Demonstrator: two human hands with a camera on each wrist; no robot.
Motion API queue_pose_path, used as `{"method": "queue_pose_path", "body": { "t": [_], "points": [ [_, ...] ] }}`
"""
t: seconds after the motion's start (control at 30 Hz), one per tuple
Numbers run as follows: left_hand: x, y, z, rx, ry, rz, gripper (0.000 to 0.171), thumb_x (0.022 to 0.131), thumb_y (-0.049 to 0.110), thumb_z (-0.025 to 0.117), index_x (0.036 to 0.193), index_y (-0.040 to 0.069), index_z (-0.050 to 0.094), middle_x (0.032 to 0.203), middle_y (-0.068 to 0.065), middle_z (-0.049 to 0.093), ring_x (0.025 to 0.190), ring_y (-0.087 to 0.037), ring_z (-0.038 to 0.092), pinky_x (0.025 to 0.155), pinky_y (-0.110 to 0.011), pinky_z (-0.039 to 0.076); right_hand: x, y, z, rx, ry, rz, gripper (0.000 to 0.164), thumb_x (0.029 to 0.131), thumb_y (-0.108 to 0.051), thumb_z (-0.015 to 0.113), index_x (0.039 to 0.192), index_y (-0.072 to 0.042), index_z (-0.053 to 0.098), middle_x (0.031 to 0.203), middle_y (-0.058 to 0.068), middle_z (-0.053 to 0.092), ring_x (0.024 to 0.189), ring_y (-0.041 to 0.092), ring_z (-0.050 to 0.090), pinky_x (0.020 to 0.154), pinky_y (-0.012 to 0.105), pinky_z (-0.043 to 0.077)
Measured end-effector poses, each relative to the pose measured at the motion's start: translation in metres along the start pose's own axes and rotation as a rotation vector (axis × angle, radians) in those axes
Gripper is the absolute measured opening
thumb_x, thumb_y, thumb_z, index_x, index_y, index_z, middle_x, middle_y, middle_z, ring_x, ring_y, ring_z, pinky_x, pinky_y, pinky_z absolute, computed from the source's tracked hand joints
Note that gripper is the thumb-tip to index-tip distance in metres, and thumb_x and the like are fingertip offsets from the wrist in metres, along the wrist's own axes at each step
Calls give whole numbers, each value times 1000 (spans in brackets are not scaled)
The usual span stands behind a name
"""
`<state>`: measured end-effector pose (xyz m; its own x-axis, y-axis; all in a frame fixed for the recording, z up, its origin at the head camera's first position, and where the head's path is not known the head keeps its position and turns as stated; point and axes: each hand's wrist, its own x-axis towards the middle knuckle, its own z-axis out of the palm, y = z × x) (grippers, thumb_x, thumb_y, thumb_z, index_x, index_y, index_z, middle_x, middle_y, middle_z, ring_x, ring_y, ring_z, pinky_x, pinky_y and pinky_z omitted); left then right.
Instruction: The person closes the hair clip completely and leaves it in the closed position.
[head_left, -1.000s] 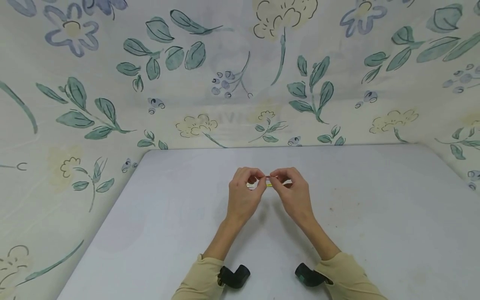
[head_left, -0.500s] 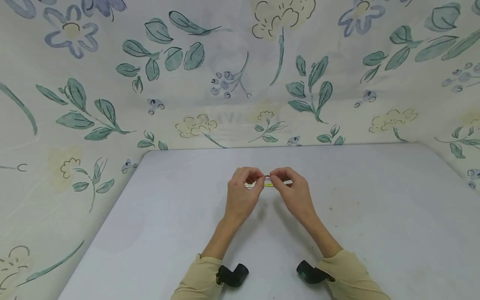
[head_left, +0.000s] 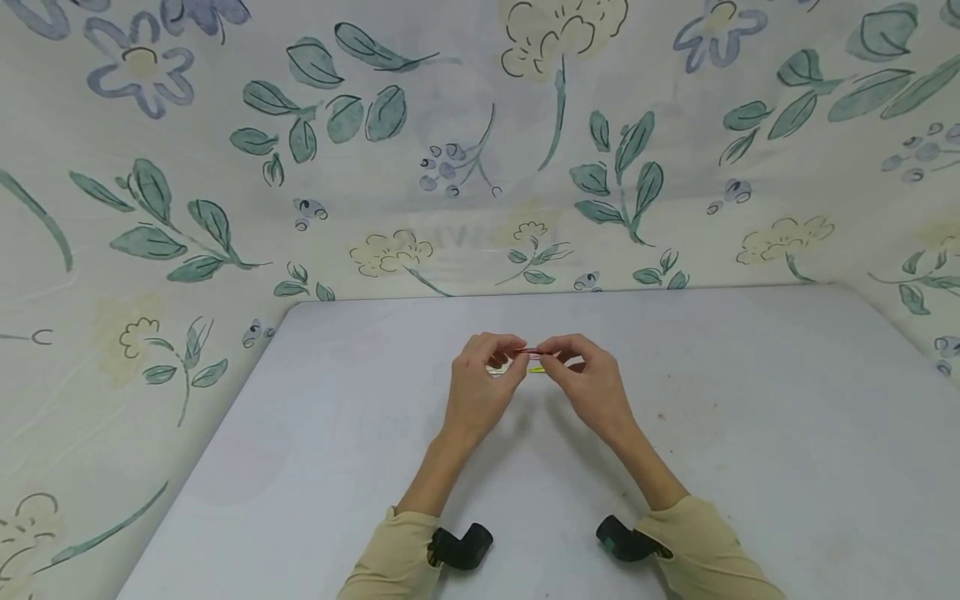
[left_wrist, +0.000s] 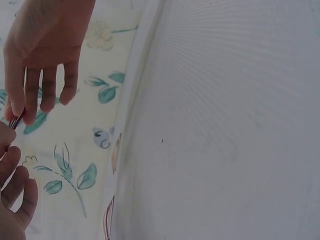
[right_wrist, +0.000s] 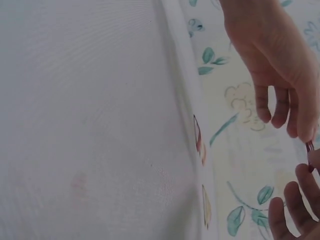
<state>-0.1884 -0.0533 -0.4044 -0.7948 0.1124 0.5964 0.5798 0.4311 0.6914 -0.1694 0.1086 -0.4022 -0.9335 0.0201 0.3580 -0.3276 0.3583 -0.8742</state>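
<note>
A dark red rubber band [head_left: 532,352] stretches between the fingertips of both hands above the table. My left hand [head_left: 480,383] pinches its left end with thumb and forefinger. The right hand [head_left: 588,379] pinches the other end. Below them a yellow band [head_left: 537,370] lies on the table, partly covered by the hands. In the left wrist view the held band [left_wrist: 15,121] looks like several thin strands side by side. The right wrist view shows a loose red loop [right_wrist: 197,134] and a yellow loop [right_wrist: 206,207] lying near the table's far edge.
The white table [head_left: 337,467] reaches back to a flower-patterned cloth [head_left: 450,108] behind it and at both sides. Small dark specks [head_left: 661,416] mark its right part. A black camera [head_left: 461,547] is strapped at the left wrist, and another camera [head_left: 626,539] at the right.
My left hand has shifted slightly left, and more of the dark red band shows between the fingertips. The right hand has barely moved and keeps its pinch.
</note>
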Motion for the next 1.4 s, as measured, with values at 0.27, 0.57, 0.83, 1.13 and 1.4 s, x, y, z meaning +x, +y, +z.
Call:
{"method": "queue_pose_path", "body": {
  "t": [0.27,0.57,0.83,1.13,1.4],
  "points": [
    [1,-1,-4,42,-48,-10,9,87,7,71,97,7,73,88,-4,66,82,-20,59,71,-31,53,1,2,2,-84,14,-82,18,92,-6,67,109,-7,71,103,6,69,89,19,61,74,29,51],
    [6,0,-4,105,-135,-15,8,88,9,70,96,7,72,88,-4,66,84,-21,57,74,-36,53,6,4,-6,-212,-39,-97,23,90,-5,69,114,-5,72,103,9,69,91,23,62,77,38,55],
    [23,-4,-2,266,-327,43,6,88,12,71,93,9,72,88,-3,67,87,-20,57,77,-32,49,19,9,-22,-407,-177,-112,20,89,-9,72,108,-6,74,99,8,69,91,25,61,78,39,53],
    [37,-8,3,418,-558,-33,9,88,15,71,95,10,72,92,-3,67,95,-20,56,80,-33,49,36,14,-23,-564,-356,-58,19,89,-13,72,107,-8,74,100,6,68,94,24,59,78,38,50],
    [35,-17,13,497,-628,-55,8,86,17,72,92,12,74,91,0,68,92,-19,57,76,-32,49,38,24,-14,-695,-448,-36,13,90,-14,71,102,-9,74,97,4,67,91,22,60,82,39,53]
  ]
}}
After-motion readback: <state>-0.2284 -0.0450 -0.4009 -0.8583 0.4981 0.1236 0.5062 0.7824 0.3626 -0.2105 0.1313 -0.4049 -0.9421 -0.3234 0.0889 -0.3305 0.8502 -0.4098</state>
